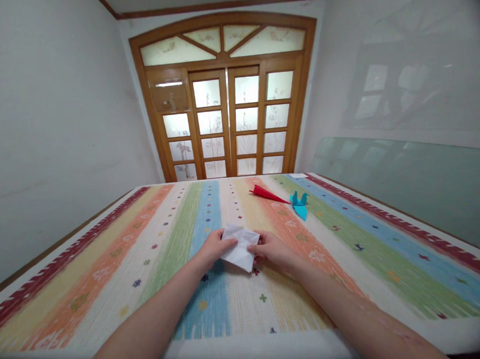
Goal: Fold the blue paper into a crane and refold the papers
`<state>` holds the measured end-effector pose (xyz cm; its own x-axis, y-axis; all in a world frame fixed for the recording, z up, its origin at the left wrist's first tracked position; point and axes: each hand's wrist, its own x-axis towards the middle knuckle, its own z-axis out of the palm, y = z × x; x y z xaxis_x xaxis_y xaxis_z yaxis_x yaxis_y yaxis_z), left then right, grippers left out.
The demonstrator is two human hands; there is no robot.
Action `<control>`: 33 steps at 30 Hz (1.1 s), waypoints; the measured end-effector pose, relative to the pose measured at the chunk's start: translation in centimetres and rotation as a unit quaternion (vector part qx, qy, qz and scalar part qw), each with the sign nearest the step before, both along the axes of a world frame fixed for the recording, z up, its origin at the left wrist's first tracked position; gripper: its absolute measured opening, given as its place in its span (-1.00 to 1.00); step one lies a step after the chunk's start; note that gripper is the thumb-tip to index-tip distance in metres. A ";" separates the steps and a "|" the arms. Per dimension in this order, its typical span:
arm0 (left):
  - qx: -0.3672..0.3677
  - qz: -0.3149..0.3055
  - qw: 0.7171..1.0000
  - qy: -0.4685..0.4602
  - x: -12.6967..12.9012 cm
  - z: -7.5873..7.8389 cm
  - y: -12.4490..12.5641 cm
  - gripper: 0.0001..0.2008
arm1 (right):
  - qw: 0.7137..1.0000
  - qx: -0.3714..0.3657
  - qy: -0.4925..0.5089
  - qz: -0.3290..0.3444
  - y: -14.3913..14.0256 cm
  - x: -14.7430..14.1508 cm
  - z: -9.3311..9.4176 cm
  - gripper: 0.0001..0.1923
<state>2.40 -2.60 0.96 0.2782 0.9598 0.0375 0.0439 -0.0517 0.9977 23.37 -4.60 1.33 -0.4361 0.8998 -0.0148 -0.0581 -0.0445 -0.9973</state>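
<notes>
From the left: a plain pale wall, and alongside it the desk, dressed in a striped cloth of dark red, yellow, orange, green and blue, dotted with little motifs. In comes the left forearm, reaching up to the left hand, and look at that grip: thumb on top, pinching the left side of a folded white paper. There's the paper, front and centre, over the blue and white stripes, creased across its face, one corner pointing away; whether it touches the cloth, I can't tell. Far behind, wooden doors with glass panes. Over to the right hand, its grip pinching the paper's right side, thumb on top here too. Farther off lies a red folded paper, long and slim, its narrow end aimed at a blue folded paper just beside it, two peaks up, a pointed flap towards the person. And at far right, a pale green glass panel by the wall.
</notes>
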 end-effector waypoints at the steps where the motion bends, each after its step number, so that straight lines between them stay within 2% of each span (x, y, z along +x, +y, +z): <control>1: -0.001 -0.001 1.000 0.001 0.0 0.1 -0.1 -0.63 | 1.000 0.004 -0.006 0.006 -0.1 0.0 0.0 -0.65; 5: 0.008 0.010 1.000 0.010 0.1 0.2 -0.1 -0.64 | 1.000 0.007 -0.007 0.008 -0.3 -0.1 0.2 -0.61; 10: 0.025 0.028 0.999 0.013 0.0 -0.3 0.6 -0.60 | 1.000 -0.016 0.018 -0.005 -0.3 -0.2 0.5 -0.67; 14: 0.046 0.022 0.997 0.050 -0.1 -0.5 0.9 -0.64 | 0.999 -0.012 0.031 -0.035 -0.1 -0.1 0.7 -0.34; 16: 0.048 0.015 0.998 0.049 -0.2 -0.4 0.9 -0.65 | 0.998 -0.002 0.041 -0.037 0.0 0.1 0.8 -0.28; 22: 0.029 0.055 0.997 0.038 -0.4 -0.3 1.0 -0.57 | 0.999 0.012 0.042 -0.005 0.0 0.5 1.0 -0.72; 26: 0.020 0.089 0.995 0.031 -0.8 -0.7 1.4 -0.51 | 0.997 -0.019 0.067 0.009 0.0 0.6 1.2 -0.71; 33: -0.012 0.077 0.997 -0.006 -1.2 -0.9 1.7 -0.57 | 0.997 -0.013 0.068 0.027 -0.4 0.6 1.6 -0.63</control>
